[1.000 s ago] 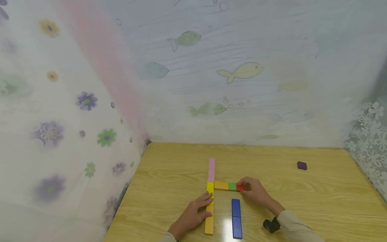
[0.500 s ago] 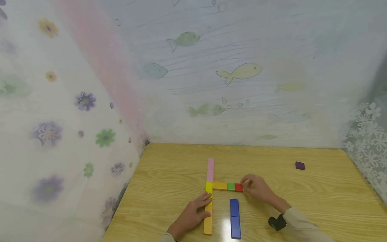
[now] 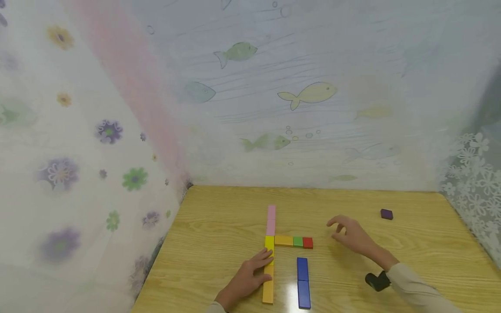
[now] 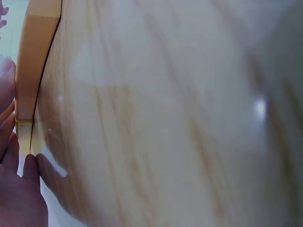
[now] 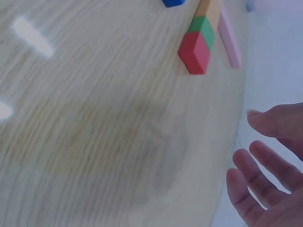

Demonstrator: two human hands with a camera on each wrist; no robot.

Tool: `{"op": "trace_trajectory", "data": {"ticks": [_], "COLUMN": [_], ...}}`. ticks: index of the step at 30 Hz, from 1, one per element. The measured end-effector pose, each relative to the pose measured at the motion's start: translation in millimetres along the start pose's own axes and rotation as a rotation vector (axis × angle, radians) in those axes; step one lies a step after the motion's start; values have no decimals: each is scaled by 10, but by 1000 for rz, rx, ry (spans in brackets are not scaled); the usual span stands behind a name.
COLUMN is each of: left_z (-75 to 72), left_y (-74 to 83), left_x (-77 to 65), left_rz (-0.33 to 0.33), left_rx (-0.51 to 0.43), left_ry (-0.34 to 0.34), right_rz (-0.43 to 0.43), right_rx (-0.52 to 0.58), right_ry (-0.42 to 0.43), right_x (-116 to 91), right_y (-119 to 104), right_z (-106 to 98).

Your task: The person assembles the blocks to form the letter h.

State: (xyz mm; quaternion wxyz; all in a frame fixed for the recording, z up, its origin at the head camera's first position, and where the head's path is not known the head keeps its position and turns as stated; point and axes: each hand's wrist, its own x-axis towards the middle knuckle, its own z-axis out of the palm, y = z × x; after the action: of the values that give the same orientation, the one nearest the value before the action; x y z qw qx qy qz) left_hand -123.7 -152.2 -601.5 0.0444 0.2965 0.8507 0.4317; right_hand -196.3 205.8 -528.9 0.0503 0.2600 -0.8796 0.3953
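In the head view a column of flat blocks runs toward the person: two pink blocks [image 3: 271, 219], a yellow block [image 3: 269, 241] and an orange block [image 3: 268, 293]. My left hand [image 3: 244, 278] rests along the left of this column, its fingers over the yellow block and its thumb on the orange one. From the yellow block a row extends right: a second orange block [image 3: 283, 241], a green block [image 3: 298, 241] and a red block [image 3: 308, 243] at its end. Apart from that red block, my right hand [image 3: 354, 237] hovers with loosely bent fingers, holding nothing.
Two blue blocks [image 3: 303, 282] lie end to end below the row. A dark purple block [image 3: 386, 214] lies at the back right of the wooden table [image 3: 227, 208]. Cloth with fish and flowers hangs behind and at the left. A black device [image 3: 378, 281] is at the right wrist.
My right hand has let go of the red block and moved away to the right. The red block stays beside the green one. My left hand keeps its place on the column.
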Motion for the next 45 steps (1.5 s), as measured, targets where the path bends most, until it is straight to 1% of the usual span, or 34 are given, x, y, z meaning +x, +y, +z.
{"op": "trace_trajectory", "data": {"ticks": [10, 22, 26, 29, 34, 40, 45], "left_z": [7, 21, 17, 12, 12, 19, 14], "left_y": [-16, -33, -27, -22, -24, -30, -22], "left_x": [-8, -11, -13, -17, -18, -10, -7], "left_rz": [-4, 5, 7, 2, -12, 5, 1], "left_rx": [-2, -8, -5, -1, -6, -4, -3], "left_ry": [-3, 4, 5, 3, 2, 13, 6], "right_rz": [21, 29, 34, 59, 122, 184, 239], "right_rx": [-104, -150, -174, -194, -191, -236, -260], "right_ry": [28, 52, 38, 29, 12, -28, -57], "right_x": [-60, -152, -171, -172, -186, -229, -256], "right_y": [149, 278, 334, 395, 551, 775, 955], "right_z": [-263, -542, -631, -688, -755, -837, -924]}}
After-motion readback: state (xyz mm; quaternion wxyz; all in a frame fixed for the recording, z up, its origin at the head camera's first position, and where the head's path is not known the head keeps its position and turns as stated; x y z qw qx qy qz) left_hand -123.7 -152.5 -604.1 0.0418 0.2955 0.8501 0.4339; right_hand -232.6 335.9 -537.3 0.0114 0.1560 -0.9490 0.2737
